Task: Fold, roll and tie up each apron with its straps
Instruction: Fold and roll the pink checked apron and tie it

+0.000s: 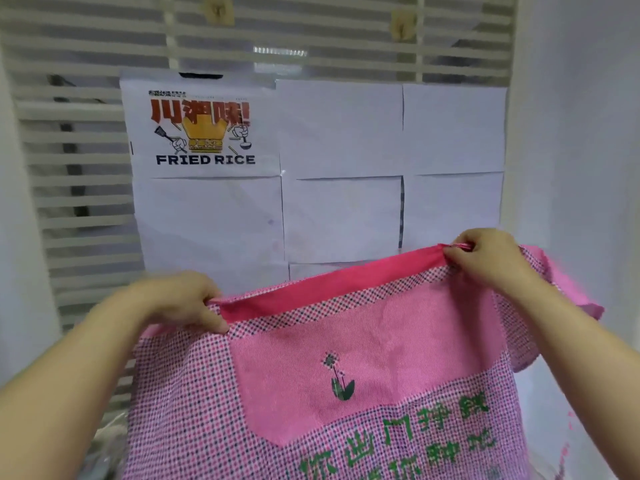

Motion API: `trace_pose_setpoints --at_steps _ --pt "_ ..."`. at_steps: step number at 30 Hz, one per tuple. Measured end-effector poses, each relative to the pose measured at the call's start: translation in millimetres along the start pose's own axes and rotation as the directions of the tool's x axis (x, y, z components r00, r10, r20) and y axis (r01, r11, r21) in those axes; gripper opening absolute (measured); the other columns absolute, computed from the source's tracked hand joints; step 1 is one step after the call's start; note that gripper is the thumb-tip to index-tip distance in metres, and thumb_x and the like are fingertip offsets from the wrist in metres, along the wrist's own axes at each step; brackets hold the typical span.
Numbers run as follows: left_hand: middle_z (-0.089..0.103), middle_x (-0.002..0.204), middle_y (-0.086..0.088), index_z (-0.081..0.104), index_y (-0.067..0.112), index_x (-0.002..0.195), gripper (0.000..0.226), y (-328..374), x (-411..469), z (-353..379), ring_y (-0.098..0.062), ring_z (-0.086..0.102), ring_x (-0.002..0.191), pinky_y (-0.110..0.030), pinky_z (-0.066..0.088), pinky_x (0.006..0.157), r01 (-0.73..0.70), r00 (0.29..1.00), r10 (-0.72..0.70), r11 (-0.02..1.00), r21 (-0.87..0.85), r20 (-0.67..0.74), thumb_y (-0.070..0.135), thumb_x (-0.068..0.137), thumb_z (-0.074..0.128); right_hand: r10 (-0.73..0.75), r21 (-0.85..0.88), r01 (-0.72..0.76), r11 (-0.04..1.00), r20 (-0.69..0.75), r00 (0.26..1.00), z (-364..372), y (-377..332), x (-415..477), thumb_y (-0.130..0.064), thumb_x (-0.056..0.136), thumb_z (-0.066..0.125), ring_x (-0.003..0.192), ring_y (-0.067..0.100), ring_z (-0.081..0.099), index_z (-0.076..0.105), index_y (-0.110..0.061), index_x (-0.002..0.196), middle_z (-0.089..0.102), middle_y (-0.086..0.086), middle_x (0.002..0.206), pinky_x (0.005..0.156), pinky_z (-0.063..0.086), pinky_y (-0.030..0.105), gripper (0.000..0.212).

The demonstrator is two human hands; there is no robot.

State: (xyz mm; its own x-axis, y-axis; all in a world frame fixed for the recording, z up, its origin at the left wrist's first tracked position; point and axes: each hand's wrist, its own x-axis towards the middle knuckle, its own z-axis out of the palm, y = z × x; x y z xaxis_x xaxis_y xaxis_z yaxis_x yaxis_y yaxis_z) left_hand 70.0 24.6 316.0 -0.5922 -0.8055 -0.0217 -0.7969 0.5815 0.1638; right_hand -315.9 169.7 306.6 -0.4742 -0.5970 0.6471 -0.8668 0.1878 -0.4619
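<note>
A pink checked apron hangs spread out in the air in front of me. It has a plain pink patch with a small flower, green characters below, and a darker pink band along its top edge. My left hand pinches the top edge at the left corner. My right hand pinches the top edge at the right corner, held higher, so the edge slants up to the right. The apron's straps are not visible, and its lower part runs out of frame.
Straight ahead is a wall of horizontal slats with several white paper sheets taped to it, one printed "FRIED RICE". A plain white wall stands at the right. Something pale and crinkled lies low at the left.
</note>
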Motion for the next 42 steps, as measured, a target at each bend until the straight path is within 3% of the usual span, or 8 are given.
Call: trace_pose_setpoints --at_steps 7,14,18,25,30,35,39,42 --pt "0.069 0.107 -0.013 0.065 0.007 0.104 0.018 15 91 57 -0.027 0.064 0.101 -0.030 0.046 0.082 0.277 0.916 -0.246 0.959 0.058 -0.318 0.015 0.093 0.053 0.185 -0.171 -0.131 0.977 0.353 0.917 74 58 28 -0.026 0.096 0.054 0.088 0.029 0.057 0.064 -0.006 0.081 0.063 0.018 0.089 0.066 0.030 0.029 0.026" --pt "0.052 0.128 -0.025 0.067 0.000 0.106 0.029 39 92 62 -0.036 0.047 0.119 -0.022 0.027 0.107 -0.119 0.325 -0.236 0.951 -0.287 -0.916 -0.006 0.085 0.048 0.101 0.417 0.067 0.907 -0.367 0.925 83 68 32 -0.018 0.094 0.048 0.092 0.024 0.058 0.063 0.000 0.101 0.064 0.011 0.099 0.085 0.042 0.034 0.025" --pt "0.037 0.145 -0.024 0.070 0.004 0.106 0.037 49 63 124 -0.032 0.036 0.134 -0.003 0.012 0.107 -0.197 0.274 -0.279 0.920 -0.338 -0.920 -0.012 0.081 0.048 0.185 0.504 0.043 0.862 -0.393 0.901 103 91 -25 -0.026 0.086 0.046 0.106 0.017 0.055 0.061 0.002 0.116 0.060 0.002 0.116 0.096 0.039 0.022 0.043" --pt "0.032 0.149 -0.024 0.071 0.003 0.102 0.026 27 2 255 -0.036 0.035 0.136 -0.031 0.025 0.111 0.051 0.623 -0.317 0.928 -0.368 -0.715 -0.007 0.085 0.053 0.113 0.151 -0.127 0.980 0.096 0.989 126 149 -150 -0.001 0.078 0.055 0.095 0.027 0.062 0.068 0.002 0.104 0.069 0.014 0.102 0.085 0.042 0.029 0.029" --pt "0.052 0.135 -0.019 0.064 0.008 0.121 0.031 10 -32 310 -0.033 0.050 0.120 -0.038 0.040 0.098 0.365 0.931 -0.364 0.927 -0.089 0.024 0.009 0.094 0.050 0.245 -0.256 -0.113 0.960 0.574 0.781 128 175 -207 -0.002 0.088 0.052 0.096 0.037 0.062 0.072 -0.010 0.105 0.070 0.019 0.106 0.083 0.049 0.041 0.028" --pt "0.057 0.132 -0.011 0.058 0.006 0.127 0.044 22 -67 325 -0.027 0.053 0.120 -0.030 0.042 0.096 0.328 0.774 -0.397 0.918 0.224 0.494 0.035 0.095 0.054 0.439 -0.543 0.157 0.825 0.790 0.428 117 171 -246 -0.023 0.097 0.051 0.106 0.028 0.059 0.068 -0.002 0.104 0.064 0.017 0.116 0.080 0.041 0.027 0.028" --pt "0.061 0.123 -0.018 0.058 -0.001 0.122 0.051 15 -82 325 -0.028 0.061 0.096 -0.030 0.052 0.079 0.441 0.612 -0.481 0.866 0.234 0.628 0.043 0.095 0.052 0.611 -0.659 0.150 0.737 0.744 0.271 108 162 -248 -0.013 0.094 0.053 0.063 0.018 0.055 0.051 -0.005 0.082 0.061 0.009 0.078 0.050 0.043 0.021 0.015" --pt "0.059 0.127 -0.023 0.038 -0.007 0.139 0.071 12 -81 312 -0.031 0.061 0.108 -0.039 0.050 0.094 0.667 0.365 -0.552 0.717 0.203 0.750 0.045 0.094 0.055 0.667 -0.679 0.107 0.726 0.733 0.131 103 156 -233 -0.014 0.093 0.058 0.064 0.013 0.066 0.050 0.002 0.121 0.067 0.007 0.071 0.080 0.057 0.029 0.033"
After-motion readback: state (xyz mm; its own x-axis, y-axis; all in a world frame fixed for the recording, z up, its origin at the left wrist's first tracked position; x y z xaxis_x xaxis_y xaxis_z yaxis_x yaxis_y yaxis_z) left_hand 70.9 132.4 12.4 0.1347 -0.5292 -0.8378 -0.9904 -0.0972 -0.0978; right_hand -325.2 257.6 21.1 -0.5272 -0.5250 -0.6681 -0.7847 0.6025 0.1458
